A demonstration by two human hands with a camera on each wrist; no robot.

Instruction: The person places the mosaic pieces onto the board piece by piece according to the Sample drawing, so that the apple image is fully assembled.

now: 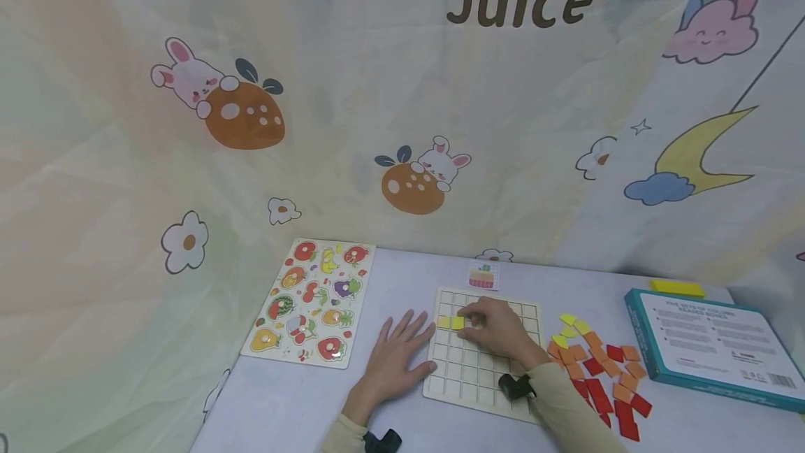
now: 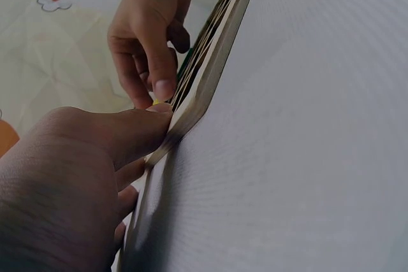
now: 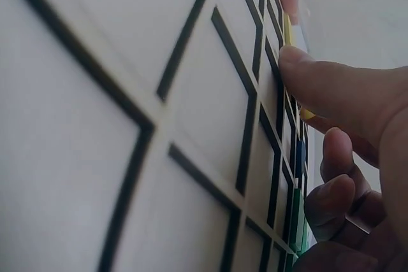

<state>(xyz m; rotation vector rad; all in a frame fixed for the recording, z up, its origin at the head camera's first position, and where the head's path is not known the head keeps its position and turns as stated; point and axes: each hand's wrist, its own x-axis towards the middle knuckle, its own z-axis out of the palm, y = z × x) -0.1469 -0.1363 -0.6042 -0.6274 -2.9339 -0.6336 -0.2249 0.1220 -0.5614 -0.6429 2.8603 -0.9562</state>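
A pale grid board (image 1: 468, 369) lies on the white table. Two yellow tiles sit side by side near its left edge, and my right hand (image 1: 499, 331) pinches the right-hand yellow tile (image 1: 458, 323) between thumb and index finger. The other yellow tile (image 1: 444, 321) lies against it to the left. My left hand (image 1: 395, 358) rests at the board's left side with fingers stretched out, its thumb (image 2: 143, 128) right at the board edge in the left wrist view. Beneath my right hand, the right wrist view shows a green piece (image 3: 297, 218) on the grid.
Several orange tiles (image 1: 575, 371), red tiles (image 1: 599, 396) and yellow pieces (image 1: 568, 332) lie scattered right of the board. Farther right are a teal box (image 1: 711, 341) and a yellow block (image 1: 677, 289). A small cake card (image 1: 483, 277) lies behind the board; a fruit puzzle (image 1: 314, 313) lies left.
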